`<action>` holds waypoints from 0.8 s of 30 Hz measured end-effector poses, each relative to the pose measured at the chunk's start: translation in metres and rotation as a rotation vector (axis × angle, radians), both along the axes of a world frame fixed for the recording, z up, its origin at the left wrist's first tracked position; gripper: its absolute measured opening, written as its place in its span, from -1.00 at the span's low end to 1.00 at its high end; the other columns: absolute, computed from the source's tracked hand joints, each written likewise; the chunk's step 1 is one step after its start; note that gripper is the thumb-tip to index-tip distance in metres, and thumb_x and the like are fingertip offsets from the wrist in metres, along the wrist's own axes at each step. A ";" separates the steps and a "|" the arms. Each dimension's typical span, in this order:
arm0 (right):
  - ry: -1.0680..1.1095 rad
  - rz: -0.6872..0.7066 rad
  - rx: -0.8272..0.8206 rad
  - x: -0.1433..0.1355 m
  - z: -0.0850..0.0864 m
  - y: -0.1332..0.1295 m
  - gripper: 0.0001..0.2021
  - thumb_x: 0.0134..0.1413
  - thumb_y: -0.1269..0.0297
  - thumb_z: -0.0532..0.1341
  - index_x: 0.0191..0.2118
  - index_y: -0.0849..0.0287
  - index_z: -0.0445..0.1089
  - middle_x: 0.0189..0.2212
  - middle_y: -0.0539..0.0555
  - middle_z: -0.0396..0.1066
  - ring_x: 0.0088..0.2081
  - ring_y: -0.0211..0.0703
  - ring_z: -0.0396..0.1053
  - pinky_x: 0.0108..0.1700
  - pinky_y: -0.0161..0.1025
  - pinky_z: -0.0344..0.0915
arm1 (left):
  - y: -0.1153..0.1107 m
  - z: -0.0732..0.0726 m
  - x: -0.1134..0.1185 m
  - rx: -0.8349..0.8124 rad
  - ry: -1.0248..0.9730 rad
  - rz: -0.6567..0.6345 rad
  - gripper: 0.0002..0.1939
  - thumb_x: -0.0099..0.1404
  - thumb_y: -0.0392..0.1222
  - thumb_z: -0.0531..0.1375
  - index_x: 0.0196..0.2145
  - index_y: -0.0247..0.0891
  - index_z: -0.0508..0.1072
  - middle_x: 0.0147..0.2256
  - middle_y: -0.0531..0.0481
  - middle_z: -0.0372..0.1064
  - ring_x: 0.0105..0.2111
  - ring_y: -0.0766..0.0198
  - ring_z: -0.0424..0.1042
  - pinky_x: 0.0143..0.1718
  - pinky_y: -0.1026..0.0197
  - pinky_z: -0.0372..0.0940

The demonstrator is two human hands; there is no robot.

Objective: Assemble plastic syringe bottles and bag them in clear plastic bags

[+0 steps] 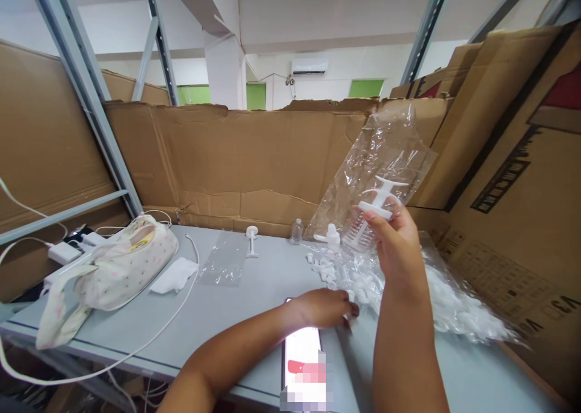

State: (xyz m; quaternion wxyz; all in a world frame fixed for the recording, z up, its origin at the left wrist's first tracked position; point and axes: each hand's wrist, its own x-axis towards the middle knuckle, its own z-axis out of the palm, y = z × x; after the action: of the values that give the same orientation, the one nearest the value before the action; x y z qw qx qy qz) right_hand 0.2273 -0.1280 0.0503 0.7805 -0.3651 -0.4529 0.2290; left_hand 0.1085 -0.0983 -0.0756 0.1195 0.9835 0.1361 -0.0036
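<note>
My right hand (399, 231) is raised and closed around a clear plastic press barrel (356, 234) with a white collar and a white T-shaped plunger (385, 189). A large clear plastic bag (390, 134) stands up behind it. My left hand (324, 308) reaches across the table with its fingers curled down beside small white plastic pieces (325, 270); what its fingertips hold, if anything, is hidden. Near the barrel stands a white nozzle-like part (332, 235). Under my left wrist lies a phone (302, 346) with a lit screen.
Left of centre are another white plunger (252, 241) and a flat clear bag (222, 258). A small clear bottle (296, 231) stands by the cardboard wall (245, 158). A bagged heap of white parts (467, 304) lies right. A patterned pouch (127, 264), tissue (175, 275) and white cable (184, 301) lie left.
</note>
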 end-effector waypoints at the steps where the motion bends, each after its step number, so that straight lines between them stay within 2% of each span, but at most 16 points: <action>1: 0.006 0.000 0.000 0.001 0.000 0.000 -0.57 -0.22 0.19 0.40 -0.12 0.03 0.40 -0.25 0.00 0.44 -0.15 -0.07 0.44 -0.01 -0.08 0.32 | 0.004 0.003 -0.002 -0.016 -0.036 0.038 -0.69 0.29 -0.18 0.14 -0.01 -0.22 0.40 -0.05 -0.11 0.33 -0.18 0.15 0.43 -0.24 0.24 0.27; 5: -0.011 -0.028 0.009 0.002 -0.001 0.000 -0.59 -0.19 0.18 0.39 -0.13 0.02 0.40 -0.25 -0.01 0.45 -0.16 -0.07 0.45 -0.03 -0.09 0.33 | 0.017 0.012 -0.011 -0.127 -0.201 0.167 -0.71 0.25 -0.16 0.21 -0.07 -0.23 0.43 -0.03 -0.12 0.29 -0.15 0.17 0.41 -0.14 0.23 0.27; 10: -0.010 -0.036 0.016 0.004 -0.001 0.001 -0.59 -0.21 0.19 0.39 -0.13 0.02 0.41 -0.27 -0.02 0.46 -0.21 -0.10 0.45 -0.08 -0.13 0.34 | 0.017 0.004 -0.011 -0.257 -0.154 0.074 -0.70 0.19 -0.17 0.27 -0.10 -0.23 0.45 -0.10 -0.08 0.30 -0.17 0.21 0.40 -0.12 0.24 0.26; 15: 0.029 -0.010 0.018 0.004 0.000 0.001 -0.59 -0.24 0.21 0.42 -0.15 0.02 0.44 -0.28 -0.05 0.45 -0.27 -0.17 0.44 -0.15 -0.21 0.34 | 0.005 -0.008 -0.002 -0.194 0.005 0.009 -0.71 0.22 -0.18 0.22 -0.09 -0.25 0.45 -0.03 -0.09 0.30 -0.11 0.14 0.40 -0.09 0.20 0.27; 19: 0.036 -0.002 0.004 0.003 -0.001 0.002 -0.57 -0.26 0.20 0.42 -0.16 0.03 0.43 -0.29 -0.04 0.45 -0.24 -0.15 0.44 -0.13 -0.18 0.34 | 0.004 -0.013 0.002 -0.163 0.020 0.024 -0.75 0.23 -0.24 0.18 -0.12 -0.30 0.47 0.04 -0.13 0.30 -0.11 0.15 0.42 -0.10 0.19 0.29; 24: -0.008 -0.025 -0.023 0.002 -0.001 0.002 -0.56 -0.24 0.15 0.40 -0.13 0.04 0.39 -0.27 -0.01 0.45 -0.19 -0.08 0.44 -0.08 -0.11 0.34 | 0.015 -0.004 -0.002 -0.151 -0.042 0.027 -0.77 0.22 -0.22 0.23 -0.17 -0.35 0.48 -0.03 -0.16 0.38 -0.06 0.13 0.40 -0.06 0.21 0.27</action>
State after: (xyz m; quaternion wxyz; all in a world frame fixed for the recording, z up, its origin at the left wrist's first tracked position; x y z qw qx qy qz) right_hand 0.2291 -0.1260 0.0492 0.7771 -0.3807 -0.4488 0.2231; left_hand 0.1060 -0.0835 -0.0795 0.1960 0.9696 0.1462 0.0082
